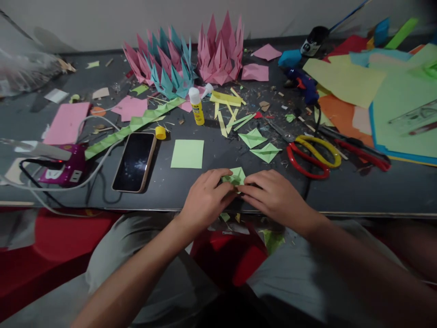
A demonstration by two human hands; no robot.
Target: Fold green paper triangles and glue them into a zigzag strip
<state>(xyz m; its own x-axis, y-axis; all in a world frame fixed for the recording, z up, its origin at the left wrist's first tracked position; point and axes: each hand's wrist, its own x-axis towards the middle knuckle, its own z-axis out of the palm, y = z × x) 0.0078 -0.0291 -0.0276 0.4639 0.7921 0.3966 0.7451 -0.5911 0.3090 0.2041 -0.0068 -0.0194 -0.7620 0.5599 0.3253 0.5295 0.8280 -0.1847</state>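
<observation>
Nearest the lens are the person's knees in grey cloth and two bare forearms that run up to the near edge of the tabletop [341, 191]. The left hand [205, 198] and right hand [276, 196] meet there over a small green folded paper [236, 175]. The fingers of both are curled close, tips pinched onto the paper and pressing it flat against the surface, probably so that a crease holds. The paper lies just inside the front edge, between the two hands, with only its upper point showing.

The tabletop is dark and strewn with scraps. A spread of coloured sheets [392, 105] takes up the far right, out of the hands' way. At the back stand a pink paper crown [220, 52] and a pink and teal crown [160, 64], well apart from the hands. A long green pleated strip [133, 125] slants across the left, and a phone [134, 161] lies face up beside it. Scissors [312, 157] with red and yellow handles lie to the right, near the right hand. A flat green square [187, 153] sits just beyond the left hand, likely kept within reach. A glue bottle [197, 105] stands upright farther back. Two folded green pieces [259, 145] rest just past the hands.

Bare room remains along the front edge on either side of the hands.
</observation>
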